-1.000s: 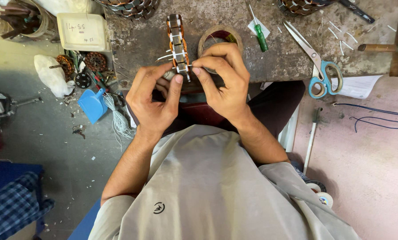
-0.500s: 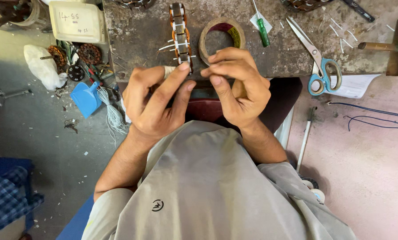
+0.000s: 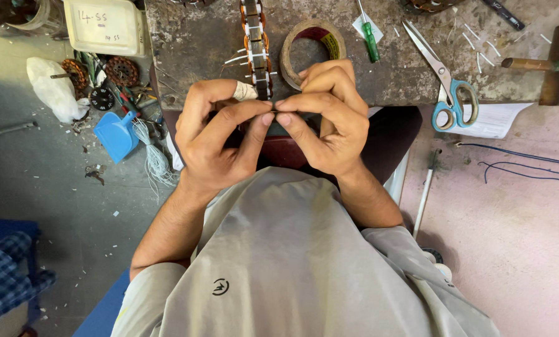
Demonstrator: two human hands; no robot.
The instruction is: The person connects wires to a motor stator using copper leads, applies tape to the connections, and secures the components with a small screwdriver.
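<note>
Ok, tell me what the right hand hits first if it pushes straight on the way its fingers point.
Likely the left hand: the right hand points at it, fingertips nearly meeting around something thin.

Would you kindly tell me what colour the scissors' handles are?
Light blue, seen clearly in the head view: the scissors lie on the bench.

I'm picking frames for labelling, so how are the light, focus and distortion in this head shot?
Head view: soft, even light with no harsh glare on the workbench; the left hand and right hand are sharp, and so are the scissors and tape roll; only a faint shadow lies under the hands; the wide lens stretches the shirt at the bottom edge.
</note>
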